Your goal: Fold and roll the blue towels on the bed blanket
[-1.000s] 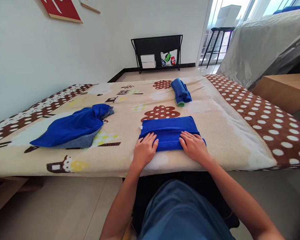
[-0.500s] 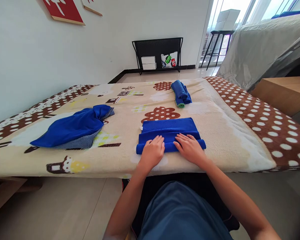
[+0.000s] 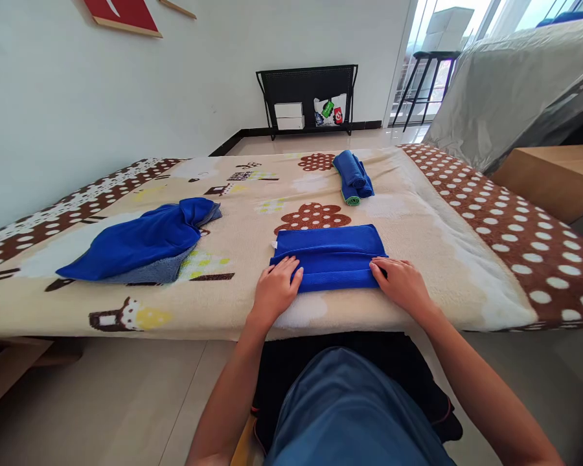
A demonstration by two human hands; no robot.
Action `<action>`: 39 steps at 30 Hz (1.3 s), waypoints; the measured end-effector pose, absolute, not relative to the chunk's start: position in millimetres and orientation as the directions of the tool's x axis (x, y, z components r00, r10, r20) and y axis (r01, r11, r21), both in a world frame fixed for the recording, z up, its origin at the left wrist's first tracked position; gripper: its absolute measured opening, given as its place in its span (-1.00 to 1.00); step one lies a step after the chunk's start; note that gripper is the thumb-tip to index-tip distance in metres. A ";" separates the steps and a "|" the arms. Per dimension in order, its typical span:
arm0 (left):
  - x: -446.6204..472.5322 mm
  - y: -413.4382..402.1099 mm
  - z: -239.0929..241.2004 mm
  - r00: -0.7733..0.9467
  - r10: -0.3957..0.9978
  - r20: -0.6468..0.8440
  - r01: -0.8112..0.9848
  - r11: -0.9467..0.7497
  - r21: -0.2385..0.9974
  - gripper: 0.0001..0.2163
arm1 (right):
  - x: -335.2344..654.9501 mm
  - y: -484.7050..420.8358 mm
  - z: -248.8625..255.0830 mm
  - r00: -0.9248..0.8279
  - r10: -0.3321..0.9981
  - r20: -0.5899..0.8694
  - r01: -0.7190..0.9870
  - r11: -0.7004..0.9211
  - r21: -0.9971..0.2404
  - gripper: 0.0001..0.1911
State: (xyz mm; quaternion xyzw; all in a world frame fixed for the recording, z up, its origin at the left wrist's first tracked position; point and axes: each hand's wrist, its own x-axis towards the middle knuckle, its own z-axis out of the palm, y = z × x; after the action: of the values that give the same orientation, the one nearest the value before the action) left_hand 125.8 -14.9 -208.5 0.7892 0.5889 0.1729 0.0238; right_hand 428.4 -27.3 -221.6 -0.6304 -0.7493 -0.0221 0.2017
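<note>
A blue towel (image 3: pixel 334 259) lies in front of me, its near edge turned over into a flat roll and a small white tag at its far left corner. My left hand (image 3: pixel 274 290) grips the left end of the roll, thumb apart from the fingers. At the right end, my right hand (image 3: pixel 404 283) holds the roll with bent fingers that partly hide it. Farther back, rolled blue towels (image 3: pixel 354 176) rest together, one with a green edge. To the left is a loose, crumpled pile of blue and grey-blue cloth (image 3: pixel 143 243).
Everything lies on a cream patterned blanket (image 3: pixel 252 226) with brown polka-dot borders, spread over a bed-like surface. A cardboard box (image 3: pixel 554 175) and a plastic-covered bulky object (image 3: pixel 519 84) stand at the right. A black rack (image 3: pixel 307 87) and a stool (image 3: pixel 430 84) are behind.
My hands have moved apart, from the middle of the towel's near roll out to its two ends. The roll looks flatter. My view has tilted slightly down.
</note>
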 end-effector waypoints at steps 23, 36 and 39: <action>95.4 -42.8 -219.6 0.357 0.819 0.449 0.890 -0.444 0.103 -0.57 | 446.3 -45.6 -239.6 -0.388 0.754 0.530 0.868 0.493 -0.066 -0.57; 108.1 -42.9 -192.8 0.329 0.897 0.295 0.934 -0.356 0.042 -0.68 | 425.0 -44.8 -209.2 -0.269 0.886 0.377 0.943 0.321 -0.082 -0.73; 131.3 -47.9 -195.3 0.368 0.857 0.360 0.912 -0.409 0.042 -0.65 | 404.3 -49.5 -207.2 -0.362 0.820 0.443 0.892 0.443 -0.091 -0.65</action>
State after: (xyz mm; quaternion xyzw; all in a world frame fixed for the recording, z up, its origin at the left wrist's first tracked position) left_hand 131.3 -47.9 -195.3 0.8230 0.5374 0.1650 -0.0820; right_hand 404.3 -49.5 -207.2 -0.5214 -0.8210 -0.0825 0.2174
